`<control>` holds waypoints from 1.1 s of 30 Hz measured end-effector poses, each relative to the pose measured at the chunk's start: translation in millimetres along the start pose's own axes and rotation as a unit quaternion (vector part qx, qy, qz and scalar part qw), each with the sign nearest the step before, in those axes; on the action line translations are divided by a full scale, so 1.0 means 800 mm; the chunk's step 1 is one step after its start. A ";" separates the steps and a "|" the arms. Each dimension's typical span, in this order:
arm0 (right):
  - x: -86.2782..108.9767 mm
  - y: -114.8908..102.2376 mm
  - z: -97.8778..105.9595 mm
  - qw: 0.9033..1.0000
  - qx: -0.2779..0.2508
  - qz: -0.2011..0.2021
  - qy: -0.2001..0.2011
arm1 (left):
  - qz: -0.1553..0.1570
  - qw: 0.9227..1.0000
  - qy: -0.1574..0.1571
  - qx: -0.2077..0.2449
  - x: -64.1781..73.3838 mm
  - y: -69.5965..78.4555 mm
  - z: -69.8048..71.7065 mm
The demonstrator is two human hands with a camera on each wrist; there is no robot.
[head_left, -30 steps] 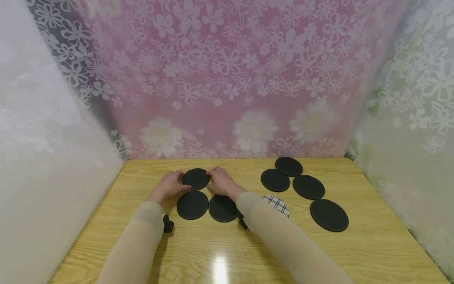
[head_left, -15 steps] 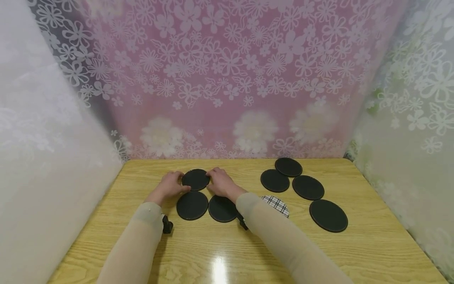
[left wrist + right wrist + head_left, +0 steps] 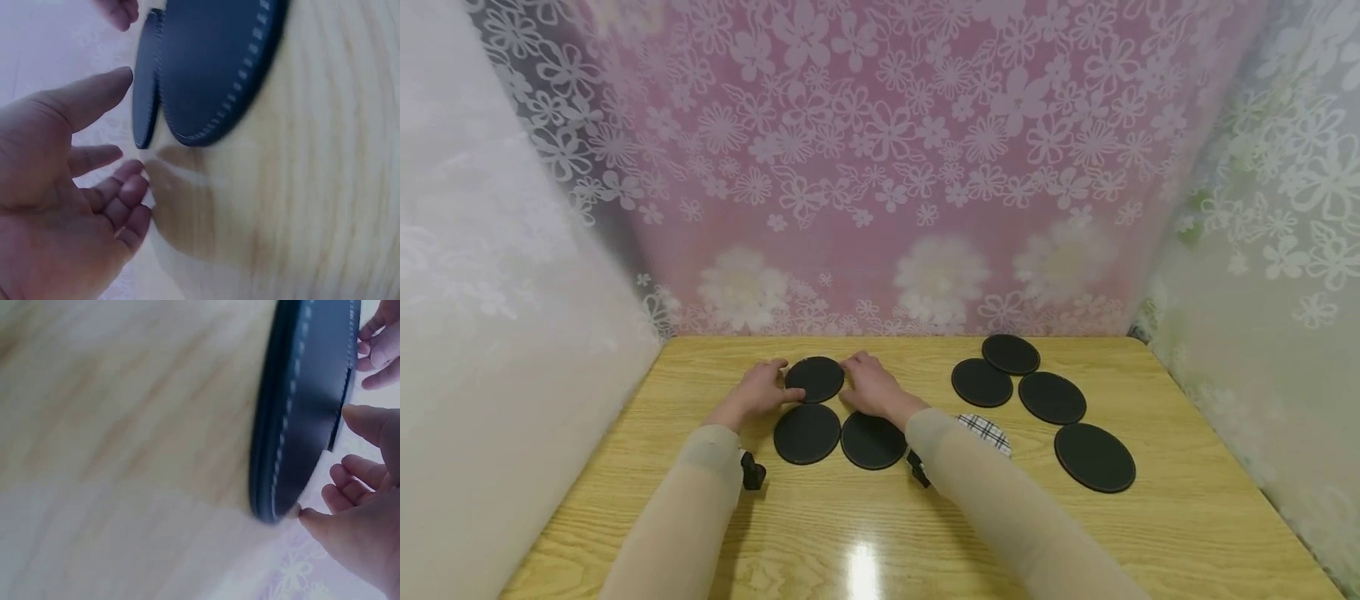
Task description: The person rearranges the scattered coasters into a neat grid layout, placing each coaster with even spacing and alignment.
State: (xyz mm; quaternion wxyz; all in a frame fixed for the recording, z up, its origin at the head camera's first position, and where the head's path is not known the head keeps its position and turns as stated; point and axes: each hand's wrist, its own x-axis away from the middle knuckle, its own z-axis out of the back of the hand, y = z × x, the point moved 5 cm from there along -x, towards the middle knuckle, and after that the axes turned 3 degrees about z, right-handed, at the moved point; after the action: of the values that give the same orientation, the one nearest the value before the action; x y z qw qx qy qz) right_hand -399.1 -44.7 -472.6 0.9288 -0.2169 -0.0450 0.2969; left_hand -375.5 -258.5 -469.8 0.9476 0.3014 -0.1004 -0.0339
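Three round black coasters with stitched rims lie in a triangle on the table's left half in the head view: a far coaster (image 3: pixel 815 379), a near-left coaster (image 3: pixel 807 433) and a near-right coaster (image 3: pixel 874 442). My left hand (image 3: pixel 760 390) is at the far coaster's left side, its thumb by the near-left rim and its fingers spread. Opposite it, my right hand (image 3: pixel 872 385) lies just beside the right rim, fingers loosely bent and holding nothing. Both wrist views show gaps between thumb and fingers. My right forearm covers part of a plaid-faced disc (image 3: pixel 987 433).
Several more black coasters lie on the right half of the wooden table (image 3: pixel 820 533), among them an outer coaster (image 3: pixel 1094 457) nearest the right edge. A pink flowered curtain (image 3: pixel 880 167) hangs behind the table, with pale sheets at both sides.
My right hand has shifted slightly right, away from the far coaster's rim. The left hand has hardly moved, and the coasters stay in place.
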 end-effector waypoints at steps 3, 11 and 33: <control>0.007 0.005 0.011 1.000 0.005 0.009 0.012 | 0.007 1.000 0.008 0.003 0.003 0.005 0.002; 0.037 0.014 0.043 0.998 0.065 0.001 0.015 | 0.033 0.995 0.080 -0.049 0.017 0.031 0.005; 0.157 0.082 0.080 0.996 0.075 -0.040 -0.011 | -0.071 0.986 0.131 -0.073 0.039 0.155 -0.052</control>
State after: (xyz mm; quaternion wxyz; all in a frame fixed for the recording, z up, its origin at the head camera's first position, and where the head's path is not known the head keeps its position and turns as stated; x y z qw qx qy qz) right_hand -344.9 98.8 -448.6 0.9530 -0.1416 -0.0419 0.2644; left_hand -335.7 -137.7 -425.9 0.9671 0.2399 0.0491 -0.0688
